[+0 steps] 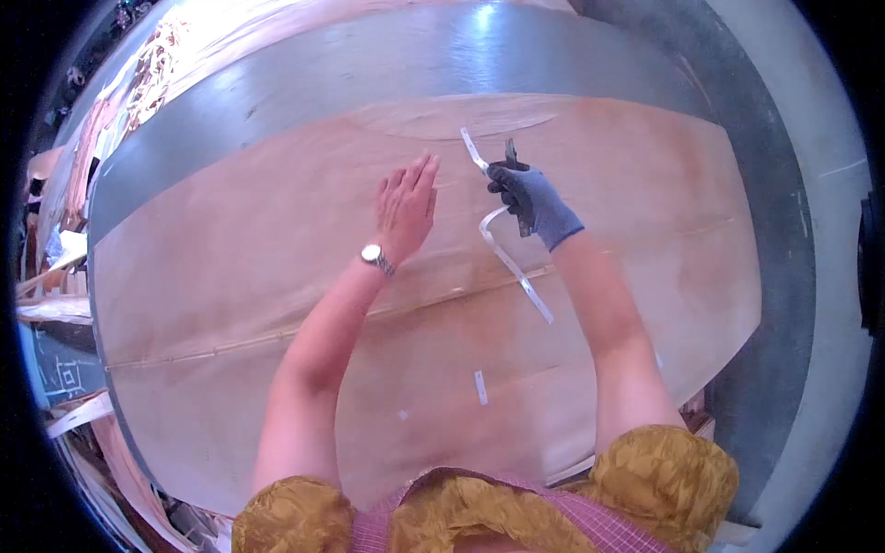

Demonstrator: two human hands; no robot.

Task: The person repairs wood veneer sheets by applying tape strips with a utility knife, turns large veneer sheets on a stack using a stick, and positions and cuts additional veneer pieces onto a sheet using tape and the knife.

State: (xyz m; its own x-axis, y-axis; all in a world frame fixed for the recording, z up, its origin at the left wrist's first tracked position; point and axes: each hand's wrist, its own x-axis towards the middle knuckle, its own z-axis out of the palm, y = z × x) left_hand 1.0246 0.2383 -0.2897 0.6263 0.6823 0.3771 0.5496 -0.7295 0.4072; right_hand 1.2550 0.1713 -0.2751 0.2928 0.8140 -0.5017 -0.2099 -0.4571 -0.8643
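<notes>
My left hand (406, 207), bare and with a watch (376, 256) at the wrist, is held palm down over a wide brownish sheet (240, 249), its fingers stretched out and holding nothing. In a grey-blue glove with dark fingertips, my right hand (527, 195) is closed around a dark, narrow tool (511, 150) and a white strip (516, 267). One end of the strip sticks up past the fingers; the longer part bends below the hand and hangs toward my body. What the tool is, I cannot tell.
A small white label (480, 388) lies on the sheet nearer my body. The sheet rests on a grey table surface (406, 55). At the left stand shelves with stacked sheets and strips (78, 309). A grey floor band (820, 166) runs along the right.
</notes>
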